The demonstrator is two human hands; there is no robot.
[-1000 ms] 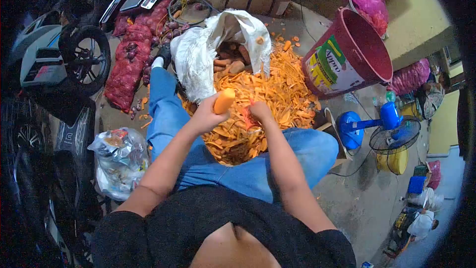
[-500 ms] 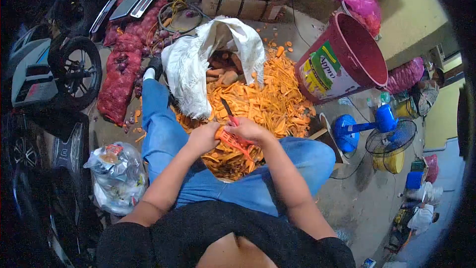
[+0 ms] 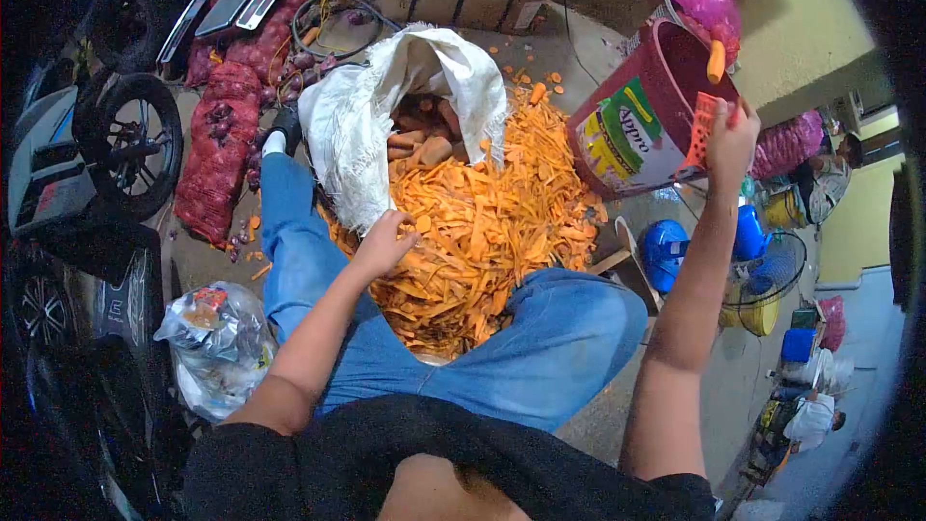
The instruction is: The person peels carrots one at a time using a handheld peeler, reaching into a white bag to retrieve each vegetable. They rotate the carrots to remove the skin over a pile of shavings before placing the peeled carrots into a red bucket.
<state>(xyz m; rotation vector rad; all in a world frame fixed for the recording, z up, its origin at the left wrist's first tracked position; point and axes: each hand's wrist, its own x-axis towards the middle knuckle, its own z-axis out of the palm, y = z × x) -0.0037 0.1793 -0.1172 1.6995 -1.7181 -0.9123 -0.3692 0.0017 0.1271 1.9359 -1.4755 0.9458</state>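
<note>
My right hand is raised at the near rim of a maroon bucket, closed around a red slotted peeler. Just beyond its fingers, a peeled carrot shows in the air over the bucket's mouth. My left hand hovers at the near edge of a heap of orange peelings, its fingers loosely bent and apart. Right at its fingertips is a round carrot slice. Unpeeled carrots lie in the mouth of a white woven sack ahead of that hand.
Red net bags of onions lie to the left, near a scale and a motorbike wheel. A clear plastic bag of rubbish sits beside my left leg. A fan and blue containers stand at the right.
My right hand has swung from my lap up to the bucket with the peeler. The carrot has left my left hand and is over the bucket. My left hand has shifted slightly toward the sack.
</note>
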